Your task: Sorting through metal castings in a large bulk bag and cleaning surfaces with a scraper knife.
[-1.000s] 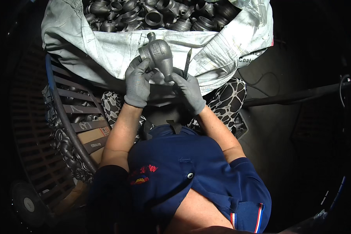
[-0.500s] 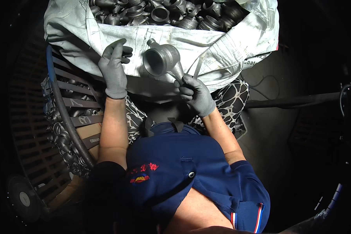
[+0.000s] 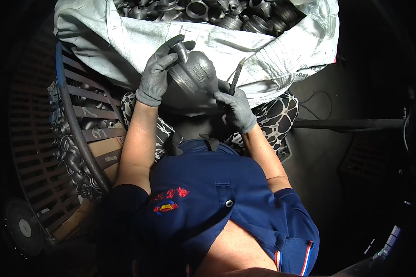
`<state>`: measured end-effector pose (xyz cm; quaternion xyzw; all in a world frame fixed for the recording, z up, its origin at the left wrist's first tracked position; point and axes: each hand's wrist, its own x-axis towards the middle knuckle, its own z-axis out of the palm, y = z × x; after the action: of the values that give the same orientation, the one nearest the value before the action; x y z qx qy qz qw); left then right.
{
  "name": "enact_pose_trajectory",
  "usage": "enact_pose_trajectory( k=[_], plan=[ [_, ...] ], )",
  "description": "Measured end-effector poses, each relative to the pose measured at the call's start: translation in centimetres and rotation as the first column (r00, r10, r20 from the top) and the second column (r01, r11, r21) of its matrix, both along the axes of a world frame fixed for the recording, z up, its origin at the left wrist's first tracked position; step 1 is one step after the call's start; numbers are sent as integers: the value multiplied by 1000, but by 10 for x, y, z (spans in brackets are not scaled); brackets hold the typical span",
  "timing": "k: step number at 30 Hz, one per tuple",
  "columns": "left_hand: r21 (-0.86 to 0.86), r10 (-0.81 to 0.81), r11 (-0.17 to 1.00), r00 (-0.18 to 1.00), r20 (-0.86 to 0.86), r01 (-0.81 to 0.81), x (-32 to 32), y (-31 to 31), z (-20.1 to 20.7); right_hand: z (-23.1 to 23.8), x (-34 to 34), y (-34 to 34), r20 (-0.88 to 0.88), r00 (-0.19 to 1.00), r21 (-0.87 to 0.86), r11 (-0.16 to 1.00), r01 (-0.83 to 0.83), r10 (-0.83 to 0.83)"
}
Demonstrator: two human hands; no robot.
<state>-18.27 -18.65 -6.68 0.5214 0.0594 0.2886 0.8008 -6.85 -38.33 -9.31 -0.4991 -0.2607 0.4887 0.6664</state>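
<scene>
Centrally in the head view, with the clock centred on it, a grey cast-metal pipe fitting (image 3: 198, 69) is held tilted, its stub toward eleven o'clock, its ribbed collar toward eight and its tapered end toward four. The gloved left hand (image 3: 155, 81), at nine o'clock, has its fingers part-curled about the stub; whether they press firmly cannot be told. The gloved right hand (image 3: 238, 110), between four and five o'clock, is closed on the tapered end and also carries a slim file-like tool (image 3: 237, 77), its free tip pointing toward one o'clock. A white woven sack (image 3: 272, 57) stands behind at twelve o'clock, filled with similar castings (image 3: 231, 21); a slatted metal crate (image 3: 97, 112) holding smaller fittings (image 3: 71, 159) lies between eight and nine.

Points of risk, as judged: the fitting could slip or roll, since its bulbous body appears to be borne by two narrow ends and the right-hand grip is shared with the tool. A drop would probably strike the patterned trousers (image 3: 278, 111) at four o'clock or the floor, denting the collar. The bare tip could snag the sack's cloth or jab the other glove, should the fitting turn abruptly.
</scene>
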Motion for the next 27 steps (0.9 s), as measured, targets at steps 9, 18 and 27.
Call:
enact_pose_trajectory(
  k=[9, 18, 27],
  plan=[
    [-27, -30, 999, 999, 23, 31, -4, 4, -5, -17, 13, -1, -2, 1000, -19, 1000, -19, 19],
    [-130, 27, 991, 993, 117, -11, -2, 5, -16, 2, 12, -4, -117, 993, 41, 999, -6, 11],
    [-355, 120, 923, 987, -111, -152, -4, 11, -47, 28, -2, -1, -54, 992, 6, 994, 113, -112]
  ],
)
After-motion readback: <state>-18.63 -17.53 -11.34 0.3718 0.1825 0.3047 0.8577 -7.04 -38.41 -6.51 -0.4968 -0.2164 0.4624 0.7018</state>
